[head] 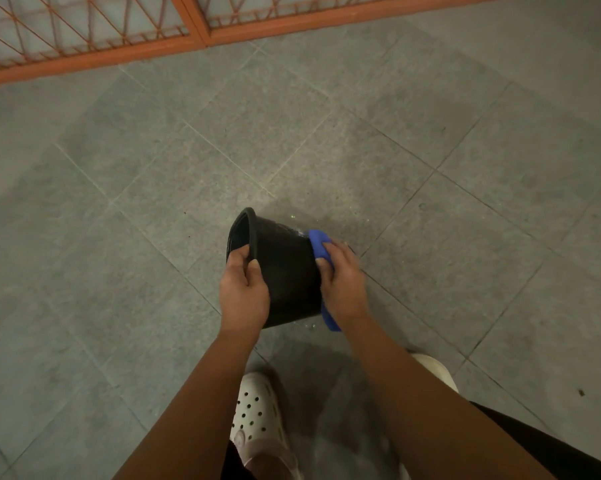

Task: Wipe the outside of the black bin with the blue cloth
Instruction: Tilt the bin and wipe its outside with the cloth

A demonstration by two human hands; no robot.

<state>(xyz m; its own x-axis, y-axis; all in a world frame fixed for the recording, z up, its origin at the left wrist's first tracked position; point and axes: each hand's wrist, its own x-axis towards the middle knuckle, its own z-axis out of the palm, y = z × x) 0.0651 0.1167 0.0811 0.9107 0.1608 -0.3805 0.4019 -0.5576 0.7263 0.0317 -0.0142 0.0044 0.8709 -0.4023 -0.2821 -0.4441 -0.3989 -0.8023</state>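
Observation:
The black bin [285,268] is held tipped on its side above the floor, its open mouth facing left and its base to the right. My left hand [244,289] grips the rim, fingers inside and thumb on the outer wall. My right hand [342,282] holds the blue cloth [318,242] and presses it against the bin's base end. A strip of the cloth also shows below my right wrist. Wet streaks shine on the bin's upper side.
Grey floor tiles [153,202] spread all around. An orange metal gate [94,32] with a lattice runs along the top. My white perforated clogs [257,414] stand just below the bin. Small light specks lie on the floor near the bin.

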